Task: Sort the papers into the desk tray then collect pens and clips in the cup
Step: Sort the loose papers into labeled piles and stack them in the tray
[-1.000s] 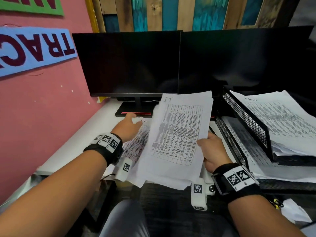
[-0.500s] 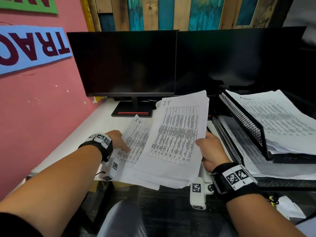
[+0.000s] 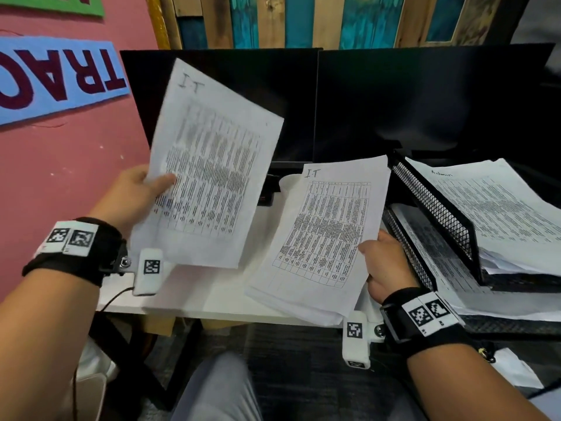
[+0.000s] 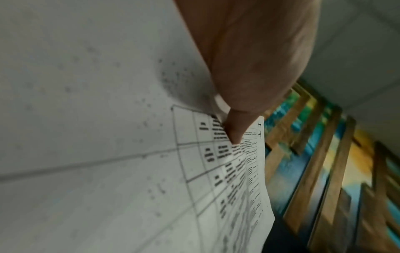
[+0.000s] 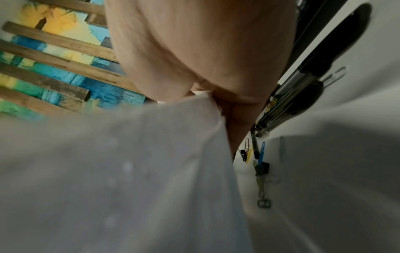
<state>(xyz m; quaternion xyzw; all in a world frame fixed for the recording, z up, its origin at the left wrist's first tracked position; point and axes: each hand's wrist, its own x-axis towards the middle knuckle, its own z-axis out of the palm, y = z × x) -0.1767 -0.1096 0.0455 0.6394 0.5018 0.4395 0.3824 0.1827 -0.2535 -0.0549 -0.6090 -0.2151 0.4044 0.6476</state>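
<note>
My left hand (image 3: 142, 189) pinches a single printed sheet marked "IT" (image 3: 209, 165) by its left edge and holds it up in front of the monitor; in the left wrist view the thumb (image 4: 236, 133) presses on that sheet (image 4: 227, 171). My right hand (image 3: 385, 262) grips a stack of papers marked "IT" (image 3: 324, 235) by its right edge, above the desk. The black mesh desk tray (image 3: 431, 208) stands at the right with papers marked "Admin" (image 3: 498, 208) on its upper tier. In the right wrist view, pens (image 5: 303, 95) and clips (image 5: 262, 164) lie on the desk under the stack (image 5: 129, 171).
Two dark monitors (image 3: 303, 101) stand at the back of the white desk (image 3: 197, 296). A pink wall (image 3: 60, 165) with a blue sign is on the left. A painted wooden panel (image 3: 303, 19) rises behind the monitors. My knee (image 3: 218, 387) shows below the desk edge.
My left hand has taken the loose "IT" sheet off the desk and lifted it up in front of the monitor. The right hand keeps holding its stack, almost still.
</note>
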